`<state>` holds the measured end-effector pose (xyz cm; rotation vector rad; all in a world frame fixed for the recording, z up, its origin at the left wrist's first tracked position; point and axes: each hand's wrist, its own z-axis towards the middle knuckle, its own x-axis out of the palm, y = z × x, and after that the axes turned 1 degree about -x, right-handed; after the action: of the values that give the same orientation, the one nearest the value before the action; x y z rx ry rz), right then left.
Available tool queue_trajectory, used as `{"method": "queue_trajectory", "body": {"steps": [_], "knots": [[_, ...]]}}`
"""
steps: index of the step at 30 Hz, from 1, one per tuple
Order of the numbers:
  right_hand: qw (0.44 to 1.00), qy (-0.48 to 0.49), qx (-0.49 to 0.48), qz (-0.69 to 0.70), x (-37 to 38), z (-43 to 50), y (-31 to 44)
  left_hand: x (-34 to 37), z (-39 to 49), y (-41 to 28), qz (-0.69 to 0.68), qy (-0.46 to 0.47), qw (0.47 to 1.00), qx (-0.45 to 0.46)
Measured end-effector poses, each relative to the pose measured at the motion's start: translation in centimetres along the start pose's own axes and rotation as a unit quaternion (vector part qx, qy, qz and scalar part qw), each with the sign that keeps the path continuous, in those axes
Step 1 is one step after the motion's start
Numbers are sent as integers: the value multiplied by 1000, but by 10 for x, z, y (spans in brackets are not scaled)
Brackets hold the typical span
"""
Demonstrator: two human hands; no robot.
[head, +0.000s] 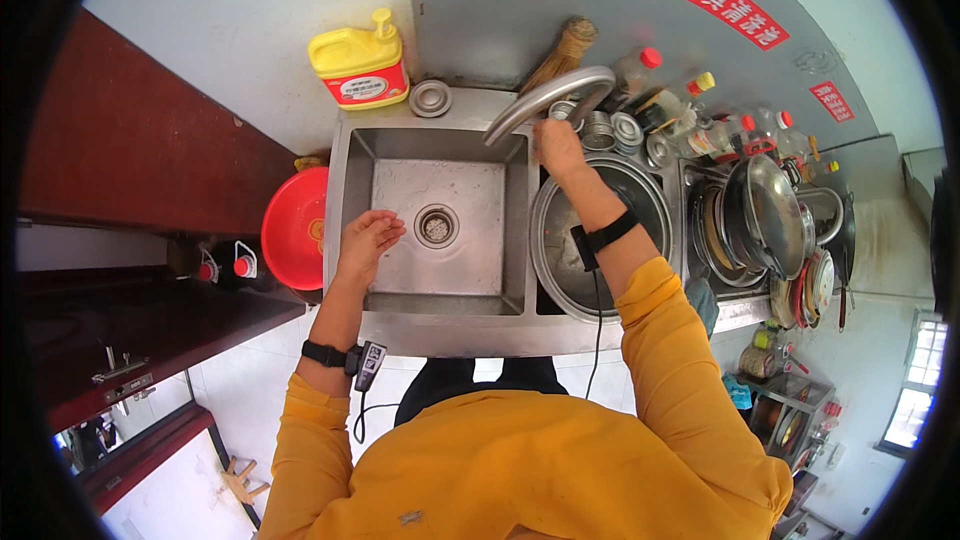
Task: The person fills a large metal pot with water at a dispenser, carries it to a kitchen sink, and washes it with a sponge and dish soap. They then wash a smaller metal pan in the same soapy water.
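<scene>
Before me is a stainless steel sink basin [465,187] with a round drain strainer [436,226]. My left hand [369,240] hovers over its left side, fingers loosely bent, holding nothing. At the lower part of the curved metal faucet [551,97], my right hand [559,146] is curled around it; the hand hides the handle. The spout tip points into the basin, and no stream of water shows from it. Wet patches and drops lie on the basin floor. Under my right forearm, a large round metal pot [540,270] sits in the neighbouring basin.
A yellow detergent jug [360,64] and a metal lid [430,98] stand behind the basin. Left is a red plastic basin [289,229]. A straw brush [566,49], metal tins [598,131] and several bottles line the back. Stacked pans [769,217] crowd the right.
</scene>
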<state>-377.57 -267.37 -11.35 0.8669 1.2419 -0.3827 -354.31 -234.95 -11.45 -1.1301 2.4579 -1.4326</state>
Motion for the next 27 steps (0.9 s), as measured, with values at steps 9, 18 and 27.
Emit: {"method": "queue_trajectory", "body": {"steps": [9, 18, 27], "knots": [[843, 79, 274, 456, 34, 16, 58, 25, 22, 45, -124, 78, 970, -193], [495, 146, 260, 817, 71, -47, 117, 96, 103, 42, -400, 207, 861, -239], [900, -13, 94, 425, 72, -94, 170, 125, 61, 52, -239, 129, 959, -79]]}}
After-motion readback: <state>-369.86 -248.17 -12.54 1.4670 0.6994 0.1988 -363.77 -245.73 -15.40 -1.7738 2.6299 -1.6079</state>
